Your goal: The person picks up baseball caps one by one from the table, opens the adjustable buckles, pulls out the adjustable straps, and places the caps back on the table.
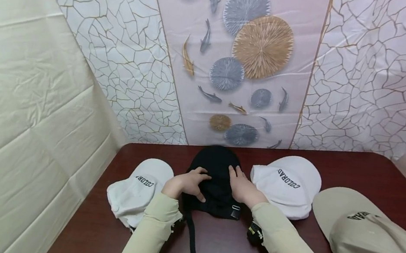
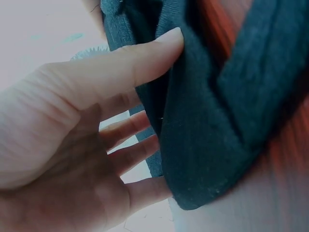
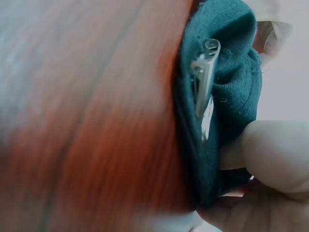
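A black baseball cap (image 1: 214, 185) lies at the far middle of the table, its metal strap buckle (image 1: 235, 211) toward me and its loose strap (image 1: 192, 238) trailing on the tabletop. My left hand (image 1: 190, 182) holds the cap's left side; in the left wrist view its thumb (image 2: 145, 60) presses the black fabric (image 2: 203, 130) while the other fingers lie behind. On the right side my right hand (image 1: 243, 187) grips the cap, fingertips on the crown. In the right wrist view, the right thumb (image 3: 275, 150) pushes into the folded fabric below the buckle (image 3: 205, 87).
One white cap (image 1: 138, 193) lies left of the black cap, partly behind my left forearm. Another white cap (image 1: 286, 185) is close to my right hand. Farther right is a beige cap (image 1: 371, 239). Patterned cloth (image 1: 245, 106) hangs behind the dark red table (image 1: 223, 252).
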`<state>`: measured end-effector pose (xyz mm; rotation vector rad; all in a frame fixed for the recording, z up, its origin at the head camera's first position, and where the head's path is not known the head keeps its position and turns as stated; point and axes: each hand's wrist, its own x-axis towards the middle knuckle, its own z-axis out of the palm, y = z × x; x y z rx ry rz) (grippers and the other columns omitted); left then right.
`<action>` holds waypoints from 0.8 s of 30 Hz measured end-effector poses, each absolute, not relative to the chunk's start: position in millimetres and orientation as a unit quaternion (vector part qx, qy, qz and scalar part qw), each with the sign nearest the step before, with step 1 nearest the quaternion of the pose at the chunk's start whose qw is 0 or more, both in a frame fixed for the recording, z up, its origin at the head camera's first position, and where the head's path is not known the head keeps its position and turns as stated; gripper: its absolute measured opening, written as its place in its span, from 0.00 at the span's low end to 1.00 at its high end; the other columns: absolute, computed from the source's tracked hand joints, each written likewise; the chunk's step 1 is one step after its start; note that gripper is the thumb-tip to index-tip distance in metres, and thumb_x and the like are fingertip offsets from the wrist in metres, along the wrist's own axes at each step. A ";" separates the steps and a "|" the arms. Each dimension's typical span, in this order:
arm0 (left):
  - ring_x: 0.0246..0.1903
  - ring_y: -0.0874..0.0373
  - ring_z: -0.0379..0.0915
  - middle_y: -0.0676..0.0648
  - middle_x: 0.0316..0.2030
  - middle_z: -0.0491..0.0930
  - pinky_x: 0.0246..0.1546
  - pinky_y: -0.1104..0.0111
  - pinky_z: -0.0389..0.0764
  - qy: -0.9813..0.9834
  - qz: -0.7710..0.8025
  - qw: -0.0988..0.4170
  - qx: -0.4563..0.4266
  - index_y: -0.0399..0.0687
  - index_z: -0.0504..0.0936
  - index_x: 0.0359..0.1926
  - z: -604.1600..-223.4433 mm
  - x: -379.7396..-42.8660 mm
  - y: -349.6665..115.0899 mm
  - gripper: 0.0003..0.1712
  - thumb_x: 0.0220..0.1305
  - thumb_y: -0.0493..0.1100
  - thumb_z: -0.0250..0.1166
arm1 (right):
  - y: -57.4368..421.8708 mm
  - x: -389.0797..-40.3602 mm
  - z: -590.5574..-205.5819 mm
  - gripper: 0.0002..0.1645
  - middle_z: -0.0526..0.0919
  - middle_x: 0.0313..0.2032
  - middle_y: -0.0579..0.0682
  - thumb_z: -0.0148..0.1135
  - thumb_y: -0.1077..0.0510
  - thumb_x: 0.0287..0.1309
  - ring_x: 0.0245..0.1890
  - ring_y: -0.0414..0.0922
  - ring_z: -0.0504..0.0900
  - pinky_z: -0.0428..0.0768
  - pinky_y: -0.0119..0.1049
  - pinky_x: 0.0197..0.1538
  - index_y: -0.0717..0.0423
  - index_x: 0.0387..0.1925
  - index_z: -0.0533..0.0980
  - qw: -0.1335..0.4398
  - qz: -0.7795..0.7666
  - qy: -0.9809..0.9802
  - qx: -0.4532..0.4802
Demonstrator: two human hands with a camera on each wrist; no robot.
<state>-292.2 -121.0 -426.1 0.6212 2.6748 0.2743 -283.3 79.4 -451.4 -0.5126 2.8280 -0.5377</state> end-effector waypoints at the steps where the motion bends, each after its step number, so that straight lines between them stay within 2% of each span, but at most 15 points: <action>1: 0.67 0.52 0.44 0.48 0.68 0.49 0.59 0.58 0.61 0.951 0.100 0.191 0.221 0.54 0.63 0.67 -426.3 -291.7 -120.7 0.43 0.51 0.50 0.71 | 79.9 -282.8 -451.4 0.41 0.41 0.68 0.68 0.48 0.71 0.62 0.66 0.63 0.50 0.64 0.49 0.59 0.63 0.70 0.41 0.110 -0.184 0.961 -0.174; 5: 0.66 0.51 0.47 0.47 0.67 0.52 0.58 0.59 0.63 0.949 0.119 0.183 0.227 0.51 0.65 0.65 -425.6 -289.7 -118.5 0.38 0.53 0.45 0.69 | 82.4 -279.5 -450.1 0.41 0.43 0.68 0.69 0.50 0.70 0.61 0.65 0.63 0.53 0.68 0.48 0.56 0.64 0.70 0.42 0.099 -0.177 0.962 -0.180; 7: 0.64 0.50 0.51 0.46 0.66 0.54 0.56 0.60 0.64 0.949 0.131 0.175 0.228 0.49 0.67 0.64 -423.6 -288.8 -116.8 0.34 0.56 0.40 0.65 | 83.9 -275.7 -447.7 0.41 0.45 0.67 0.69 0.51 0.70 0.60 0.62 0.63 0.60 0.72 0.47 0.49 0.66 0.70 0.43 0.082 -0.173 0.963 -0.188; 11: 0.62 0.48 0.56 0.43 0.62 0.59 0.55 0.60 0.65 0.955 0.145 0.144 0.215 0.46 0.67 0.63 -417.7 -287.1 -111.1 0.28 0.60 0.34 0.55 | 88.9 -263.0 -437.0 0.41 0.50 0.66 0.69 0.53 0.70 0.58 0.62 0.61 0.61 0.73 0.46 0.48 0.67 0.69 0.47 0.038 -0.183 0.957 -0.221; 14: 0.60 0.44 0.58 0.41 0.61 0.60 0.55 0.58 0.65 0.960 0.153 0.100 0.211 0.45 0.65 0.64 -410.6 -285.7 -102.8 0.27 0.63 0.36 0.51 | 97.6 -250.8 -423.7 0.40 0.52 0.66 0.68 0.54 0.71 0.56 0.65 0.61 0.54 0.67 0.49 0.57 0.69 0.68 0.49 0.007 -0.205 0.944 -0.258; 16: 0.60 0.43 0.59 0.40 0.61 0.60 0.55 0.56 0.66 0.961 0.160 0.063 0.217 0.45 0.64 0.65 -404.9 -284.5 -95.5 0.27 0.64 0.38 0.52 | 106.8 -243.9 -414.6 0.39 0.53 0.66 0.67 0.55 0.70 0.56 0.66 0.60 0.53 0.64 0.50 0.59 0.71 0.67 0.50 -0.014 -0.221 0.936 -0.275; 20: 0.60 0.48 0.59 0.43 0.62 0.61 0.55 0.58 0.66 0.955 0.169 0.004 0.246 0.49 0.63 0.66 -395.5 -281.4 -80.3 0.27 0.67 0.43 0.53 | 133.7 -234.6 -400.8 0.38 0.54 0.66 0.66 0.54 0.68 0.57 0.66 0.60 0.52 0.59 0.52 0.61 0.72 0.66 0.52 -0.057 -0.243 0.930 -0.271; 24: 0.59 0.53 0.61 0.47 0.60 0.64 0.54 0.61 0.68 0.949 0.151 -0.020 0.276 0.50 0.66 0.64 -393.7 -277.3 -66.2 0.25 0.67 0.46 0.54 | 164.9 -227.7 -393.8 0.36 0.56 0.65 0.68 0.53 0.66 0.58 0.65 0.61 0.55 0.58 0.54 0.61 0.73 0.65 0.53 -0.080 -0.247 0.935 -0.240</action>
